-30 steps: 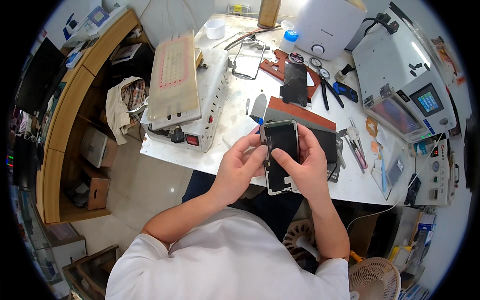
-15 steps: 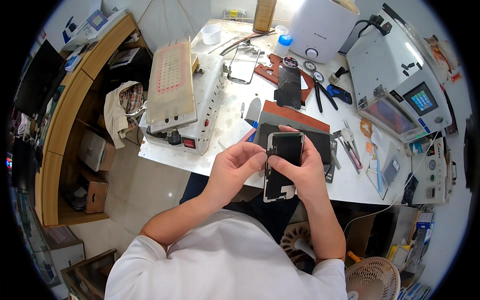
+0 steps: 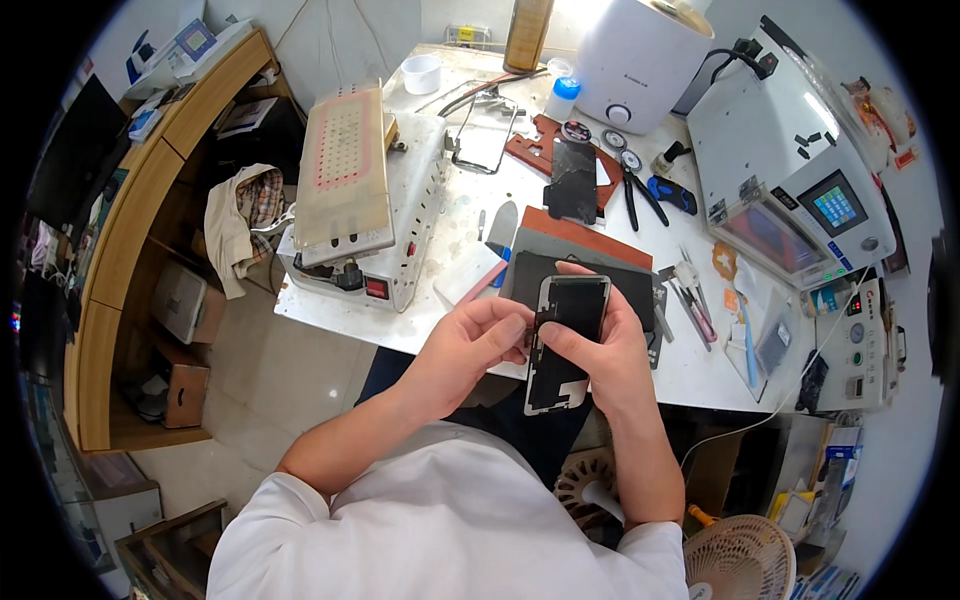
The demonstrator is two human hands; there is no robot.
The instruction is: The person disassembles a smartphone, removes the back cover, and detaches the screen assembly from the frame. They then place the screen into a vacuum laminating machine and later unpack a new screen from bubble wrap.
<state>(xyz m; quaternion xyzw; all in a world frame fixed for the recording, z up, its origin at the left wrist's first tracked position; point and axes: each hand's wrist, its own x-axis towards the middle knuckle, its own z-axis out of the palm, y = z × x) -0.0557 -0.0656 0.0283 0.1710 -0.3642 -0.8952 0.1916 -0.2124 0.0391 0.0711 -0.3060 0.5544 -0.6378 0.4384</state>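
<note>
Hands (image 3: 480, 345) have drawn the phone screen (image 3: 562, 340) slightly nearer.

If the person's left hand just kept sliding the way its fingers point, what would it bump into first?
The left hand points rightward, its fingertips at the left edge of the phone screen panel that the right hand holds. It would likely meet that panel first, then the right hand's thumb, though depth is hard to judge.
</note>
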